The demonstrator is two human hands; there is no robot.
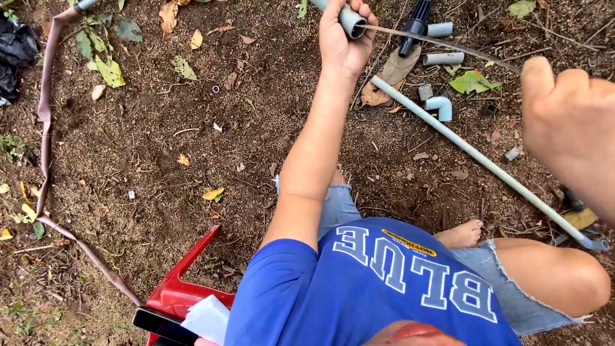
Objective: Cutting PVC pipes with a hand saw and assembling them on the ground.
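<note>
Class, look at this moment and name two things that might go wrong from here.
1. The left hand holds a grey pipe at full reach while a thin stick meets its open end; the stick may slip or snap.
2. A bare foot rests on dirt beside the long pipe and loose fittings; stepping on them could hurt.

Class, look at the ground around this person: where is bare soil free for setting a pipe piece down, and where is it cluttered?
Free: the soil between the flat hose and the left hand's forearm. Crowded: right of that arm, where the long pipe, the elbow fitting and the short pipe pieces lie.
</note>
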